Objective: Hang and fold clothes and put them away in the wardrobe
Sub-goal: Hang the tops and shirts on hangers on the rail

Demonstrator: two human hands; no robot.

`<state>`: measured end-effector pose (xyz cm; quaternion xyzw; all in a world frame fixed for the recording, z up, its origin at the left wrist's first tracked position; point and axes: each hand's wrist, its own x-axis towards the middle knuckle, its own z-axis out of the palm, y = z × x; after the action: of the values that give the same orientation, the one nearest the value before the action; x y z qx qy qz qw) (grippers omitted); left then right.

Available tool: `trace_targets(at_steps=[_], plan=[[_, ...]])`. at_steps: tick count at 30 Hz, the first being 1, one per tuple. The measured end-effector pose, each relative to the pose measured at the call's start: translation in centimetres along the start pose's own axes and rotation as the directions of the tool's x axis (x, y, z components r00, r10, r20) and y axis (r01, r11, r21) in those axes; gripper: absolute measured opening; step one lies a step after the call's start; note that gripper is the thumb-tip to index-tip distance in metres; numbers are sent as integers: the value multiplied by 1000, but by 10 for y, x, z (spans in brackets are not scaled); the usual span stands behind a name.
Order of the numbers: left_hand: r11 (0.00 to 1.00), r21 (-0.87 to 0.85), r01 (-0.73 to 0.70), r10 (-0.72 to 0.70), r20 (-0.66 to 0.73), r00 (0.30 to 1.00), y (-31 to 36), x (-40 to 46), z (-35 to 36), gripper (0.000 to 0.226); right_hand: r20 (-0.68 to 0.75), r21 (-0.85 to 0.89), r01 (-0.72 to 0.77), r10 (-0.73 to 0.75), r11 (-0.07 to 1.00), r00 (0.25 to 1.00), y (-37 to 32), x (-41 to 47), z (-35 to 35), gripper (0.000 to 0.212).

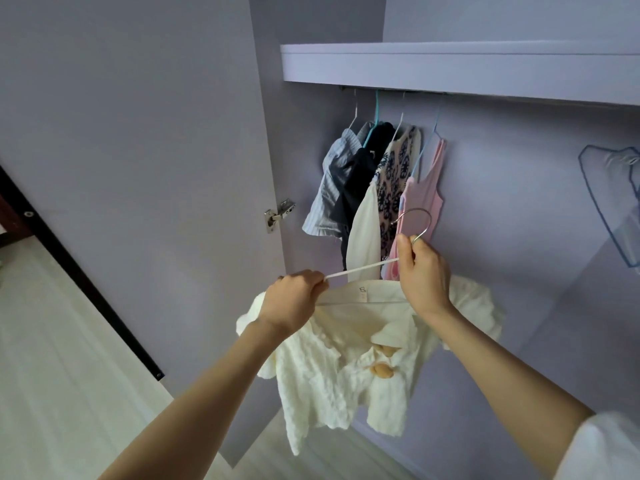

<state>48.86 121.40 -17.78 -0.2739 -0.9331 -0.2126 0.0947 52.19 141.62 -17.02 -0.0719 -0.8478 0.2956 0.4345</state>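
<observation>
A cream short-sleeved blouse (346, 372) with tan buttons hangs on a white hanger (363, 268) with a metal hook (419, 220). My left hand (294, 299) grips the hanger's left end together with the blouse's shoulder. My right hand (422, 271) pinches the hanger at the base of its hook. Both hands hold the blouse up in front of the open lilac wardrobe (519, 237), below the rail (391, 91). The blouse's collar lies over the hanger's lower bar.
Several garments hang on the rail: a striped blue one (329, 185), a dark one (360, 171), a patterned one (394, 174) and a pink top (422, 202). A shelf (450, 67) sits above. The open door (138, 168) stands left. A blue-edged item (609, 202) hangs at right.
</observation>
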Motion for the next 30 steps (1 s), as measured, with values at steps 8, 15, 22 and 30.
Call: trace_targets(at_steps=[8,15,22,30], plan=[[994,1,-112,107,-285,953,-28,8,0,20,181,12,-79,76,997,981,40,5,-40,34],[990,-3,-141,130,-374,918,-45,18,-7,37,431,-354,104,63,929,900,85,4,-57,31],[989,-15,-146,133,-326,936,-53,27,-2,13,351,-462,24,157,887,923,91,-1,-72,20],[985,-101,-141,112,-256,960,-53,35,5,22,86,-377,-86,128,922,988,83,-2,-70,20]])
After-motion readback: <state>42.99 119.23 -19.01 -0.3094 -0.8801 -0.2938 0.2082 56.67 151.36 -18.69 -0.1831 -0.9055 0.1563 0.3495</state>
